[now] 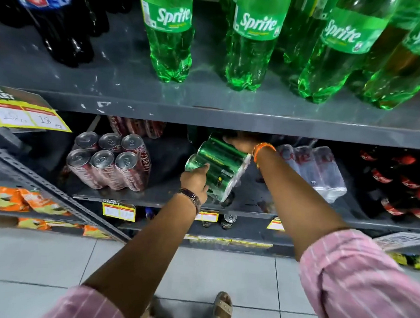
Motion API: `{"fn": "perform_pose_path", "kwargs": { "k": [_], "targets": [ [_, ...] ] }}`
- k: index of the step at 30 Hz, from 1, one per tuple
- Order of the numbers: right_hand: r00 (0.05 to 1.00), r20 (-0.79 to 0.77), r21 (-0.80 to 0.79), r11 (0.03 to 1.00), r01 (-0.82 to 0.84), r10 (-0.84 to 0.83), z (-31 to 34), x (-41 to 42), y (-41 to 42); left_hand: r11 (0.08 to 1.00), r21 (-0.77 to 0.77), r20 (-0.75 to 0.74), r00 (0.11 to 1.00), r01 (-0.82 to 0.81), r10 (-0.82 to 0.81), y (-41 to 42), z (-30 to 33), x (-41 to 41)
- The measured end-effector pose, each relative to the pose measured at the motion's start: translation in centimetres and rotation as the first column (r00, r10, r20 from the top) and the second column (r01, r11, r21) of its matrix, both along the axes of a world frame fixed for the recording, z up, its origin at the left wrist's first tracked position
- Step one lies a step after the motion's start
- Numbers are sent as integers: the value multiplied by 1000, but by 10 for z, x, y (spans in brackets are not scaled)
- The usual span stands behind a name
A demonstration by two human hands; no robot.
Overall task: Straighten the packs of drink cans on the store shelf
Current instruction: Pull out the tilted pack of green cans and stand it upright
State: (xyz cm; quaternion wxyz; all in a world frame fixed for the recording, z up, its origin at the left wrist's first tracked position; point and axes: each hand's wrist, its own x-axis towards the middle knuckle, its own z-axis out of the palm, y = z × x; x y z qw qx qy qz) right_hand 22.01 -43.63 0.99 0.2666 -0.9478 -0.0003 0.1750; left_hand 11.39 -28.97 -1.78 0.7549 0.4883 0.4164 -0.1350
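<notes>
A shrink-wrapped pack of green cans [218, 168] is tilted on its side on the middle shelf [152, 199]. My left hand [195, 180] grips its near lower end. My right hand [240, 142] holds its far upper end, partly hidden under the shelf above. To the left stands an upright pack of red cola cans [109, 161] with silver tops showing. Another red pack [136, 127] lies behind it. On the right lies a pack of silver-white cans [314, 170], tilted on its side.
Green Sprite bottles [255, 38] and dark cola bottles [60, 19] stand on the upper shelf [206, 114]. Red-capped dark bottles [404, 185] fill the right of the middle shelf. Yellow price tags [118, 211] hang on shelf edges. Orange snack bags [17, 198] sit at left. Tiled floor lies below.
</notes>
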Motion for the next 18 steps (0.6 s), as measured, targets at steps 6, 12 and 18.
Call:
{"fn": "perform_pose_path", "kwargs": {
  "k": [6, 12, 18],
  "targets": [
    [990, -118, -72, 994, -81, 72, -9, 20, -2, 997, -64, -67, 997, -43, 39, 4, 3, 4],
    [991, -128, 4, 1000, -30, 30, -16, 25, -4, 994, -94, -80, 995, 55, -63, 22, 8, 9],
    [990, 0, 221, 966, 135, -138, -22, 6, -10, 991, 134, 39, 999, 1, -6, 33, 16, 16]
  ]
}}
